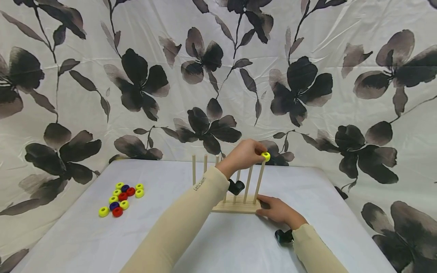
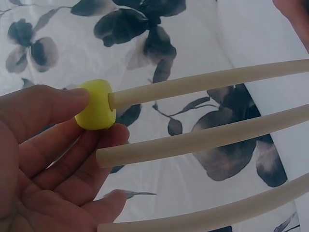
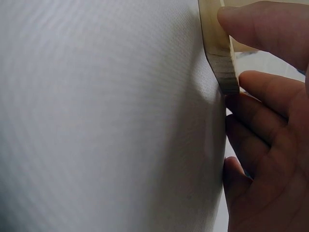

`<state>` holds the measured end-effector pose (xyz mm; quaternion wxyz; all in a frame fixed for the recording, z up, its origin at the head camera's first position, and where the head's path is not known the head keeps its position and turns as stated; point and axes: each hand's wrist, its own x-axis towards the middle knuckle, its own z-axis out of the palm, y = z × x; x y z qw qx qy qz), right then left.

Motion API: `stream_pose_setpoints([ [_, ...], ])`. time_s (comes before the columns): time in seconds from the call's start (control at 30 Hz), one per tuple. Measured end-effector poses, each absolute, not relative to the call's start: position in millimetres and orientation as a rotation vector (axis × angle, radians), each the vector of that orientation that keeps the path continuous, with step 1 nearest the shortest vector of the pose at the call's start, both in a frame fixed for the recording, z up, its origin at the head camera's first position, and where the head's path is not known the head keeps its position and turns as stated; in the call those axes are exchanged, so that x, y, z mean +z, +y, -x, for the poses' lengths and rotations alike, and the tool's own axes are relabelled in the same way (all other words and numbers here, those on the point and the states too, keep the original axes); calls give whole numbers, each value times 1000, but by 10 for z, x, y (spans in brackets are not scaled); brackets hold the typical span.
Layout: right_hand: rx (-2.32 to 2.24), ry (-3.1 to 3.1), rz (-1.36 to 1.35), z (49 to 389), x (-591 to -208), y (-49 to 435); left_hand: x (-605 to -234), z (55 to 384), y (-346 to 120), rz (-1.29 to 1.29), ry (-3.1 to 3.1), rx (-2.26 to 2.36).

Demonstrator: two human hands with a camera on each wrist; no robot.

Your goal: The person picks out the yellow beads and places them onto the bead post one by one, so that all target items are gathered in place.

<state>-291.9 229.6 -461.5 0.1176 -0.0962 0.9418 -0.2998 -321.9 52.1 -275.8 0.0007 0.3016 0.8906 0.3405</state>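
Observation:
At the top of the rightmost wooden peg [image 1: 260,181], my left hand [image 1: 246,153] pinches a yellow bead [image 1: 266,156] between thumb and fingers. The left wrist view has the peg's tip in the hole of the yellow bead [image 2: 95,105]. Several upright pegs rise from the wooden base [image 1: 235,207], partly hidden behind my left arm. My right hand [image 1: 278,210] grips the right end of this base, low on the table. In the right wrist view, the thumb lies on the wooden base [image 3: 216,29] and the fingers are at its end.
On the left of the white table [image 1: 75,242] lies a loose group of yellow, red and blue beads, among them a red bead [image 1: 117,212]. A flower-patterned cloth [image 1: 218,76] hangs behind the table. Each wrist carries a black camera, such as the right camera [image 1: 283,237].

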Motion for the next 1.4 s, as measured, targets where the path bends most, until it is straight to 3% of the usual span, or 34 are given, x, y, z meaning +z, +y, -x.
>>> stream_pose_setpoints([
  [0.8, -974, 2748, 309, 2952, -4631, 2355, -2832, 3193, 445, -1027, 2886, 888],
  [1.4, -1004, 2738, 342, 3057, -4688, 2369, -2850, 2950, -131, -922, 2907, 1067],
])
